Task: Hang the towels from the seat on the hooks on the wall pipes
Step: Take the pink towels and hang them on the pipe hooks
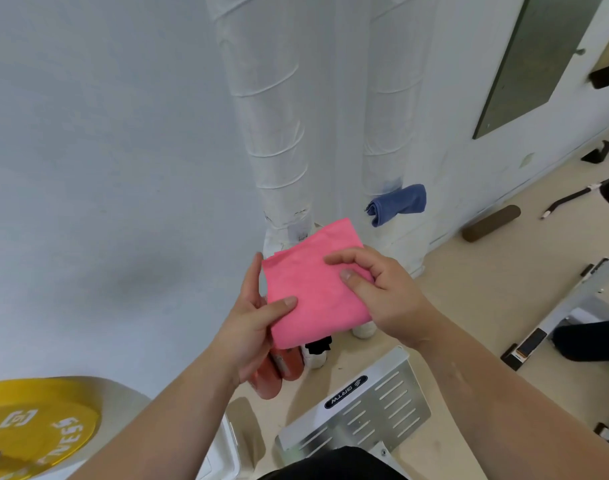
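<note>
One soft folded pink towel (315, 292), pinched in left hand (252, 329) and right hand (382, 294)

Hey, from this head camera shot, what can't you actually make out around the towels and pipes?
Head view only:
The hook holding the blue towel: covered by the towel against the right pipe.
Any hook on the left pipe: none discernible; the pink towel hides its lower part.
The red items on the floor: hidden partly by the left hand and pink towel.
Blurred yellow plate: cut off at the frame's corner.
</note>
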Tool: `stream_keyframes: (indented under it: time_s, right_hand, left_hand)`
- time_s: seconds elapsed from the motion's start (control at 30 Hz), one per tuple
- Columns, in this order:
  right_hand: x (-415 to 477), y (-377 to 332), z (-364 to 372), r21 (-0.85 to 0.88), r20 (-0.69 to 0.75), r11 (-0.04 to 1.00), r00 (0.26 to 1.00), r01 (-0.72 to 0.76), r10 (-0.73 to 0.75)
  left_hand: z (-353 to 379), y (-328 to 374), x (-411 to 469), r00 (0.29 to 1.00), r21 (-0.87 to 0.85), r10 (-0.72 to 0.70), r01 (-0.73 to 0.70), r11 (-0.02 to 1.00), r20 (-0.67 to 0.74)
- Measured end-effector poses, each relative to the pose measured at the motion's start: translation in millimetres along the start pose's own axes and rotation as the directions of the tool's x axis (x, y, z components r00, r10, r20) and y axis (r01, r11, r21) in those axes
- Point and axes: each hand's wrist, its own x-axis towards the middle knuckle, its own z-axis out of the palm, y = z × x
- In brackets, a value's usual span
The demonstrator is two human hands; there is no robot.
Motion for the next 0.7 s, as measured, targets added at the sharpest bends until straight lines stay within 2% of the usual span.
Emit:
stream_keyframes:
  time_s: [0.1, 0.2, 0.33, 0.43, 0.53, 0.6, 0.7]
  right_hand:
    - [1.2, 6.3, -4.0, 0.045, -0.052, 0.997, 0.997, -0.059, 0.061]
    - [2.6, 7.2, -6.5, 0.036, -0.046, 0.995, 0.995, -0.09, 0.091]
    - [7.3, -1.9, -12.3, -0.051, 0.03, 0.997, 0.998, -0.061, 0.063]
    - [16.4, -13.7, -23.4, -0.249, 0.08, 0.968, 0.996, -0.019, 0.04]
    - [31.6, -28.3, -34.4, -0.49, 0.1, 0.871, 0.995, 0.044, 0.005]
    - [44.7, -38.2, -43.0, -0.557, 0.116, 0.825, 0.993, 0.095, -0.035]
    - [64.6, -52.9, -58.4, -0.584, 0.135, 0.788, 0.98, 0.196, -0.144]
  left_hand:
    - [5.1, 8.9, -0.3, 0.989, 0.137, 0.127, -0.116, 0.984, -0.075]
    - [7.3, 20.8, -1.4, 0.96, 0.352, 0.276, -0.245, 0.903, -0.04]
    - [11.8, 34.8, -1.2, 0.965, 0.617, 0.26, -0.226, 0.753, 0.037]
    - [19.4, 51.4, 4.9, 0.949, 0.743, 0.314, -0.229, 0.629, 0.026]
    - [33.0, 68.8, 9.2, 0.916, 0.84, 0.4, -0.24, 0.487, 0.03]
    - [44.4, 79.2, 10.3, 0.874, 0.885, 0.485, -0.251, 0.393, 0.033]
    - [57.6, 95.9, 14.4, 0.795, 0.902, 0.602, -0.308, 0.304, 0.068]
